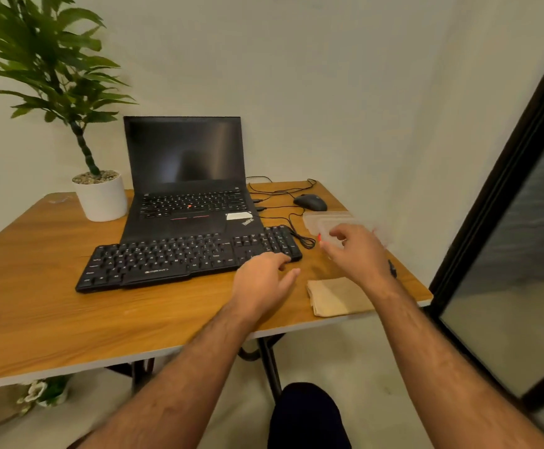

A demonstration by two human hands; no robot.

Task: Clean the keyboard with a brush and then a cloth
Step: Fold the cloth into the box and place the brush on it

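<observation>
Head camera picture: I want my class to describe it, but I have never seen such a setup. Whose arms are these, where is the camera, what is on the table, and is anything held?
One picture, from a camera on a person's head, looking down at their bare arms. On the wooden table lie a black external keyboard, an open black laptop, a black mouse, a white potted plant and a folded beige cloth. The left hand hovers open by the keyboard. The right hand reaches at a blurred clear plastic container; whether it grips anything is unclear.

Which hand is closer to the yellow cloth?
The right hand: its wrist passes right over the cloth. The left hand rests beside the keyboard, left of the cloth.
</observation>
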